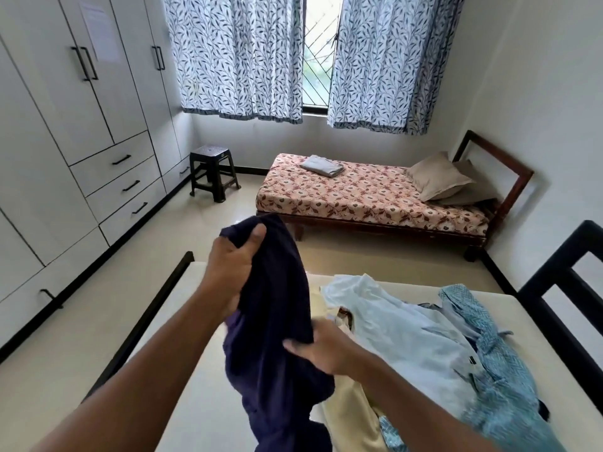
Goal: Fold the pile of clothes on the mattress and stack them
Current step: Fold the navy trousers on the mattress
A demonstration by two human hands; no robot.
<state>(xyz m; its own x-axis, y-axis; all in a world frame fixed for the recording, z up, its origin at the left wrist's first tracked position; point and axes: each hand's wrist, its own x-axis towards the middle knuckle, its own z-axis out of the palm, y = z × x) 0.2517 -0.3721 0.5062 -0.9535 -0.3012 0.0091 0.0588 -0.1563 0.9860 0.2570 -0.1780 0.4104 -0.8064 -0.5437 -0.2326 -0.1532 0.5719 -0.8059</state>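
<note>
Navy garment (277,321): hanging above the mattress (554,386)
Left hand (231,265): clenched on its top
Right hand (323,350): pinching its edge

Left hand (233,265) and right hand (321,349) grip navy garment (277,321); clothes pile (434,347) on mattress (195,321), right of right hand.

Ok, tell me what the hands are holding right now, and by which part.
Both hold the dark navy garment. The left hand grips its bunched upper end, raised. The right hand holds its edge lower down, about midway.
</note>
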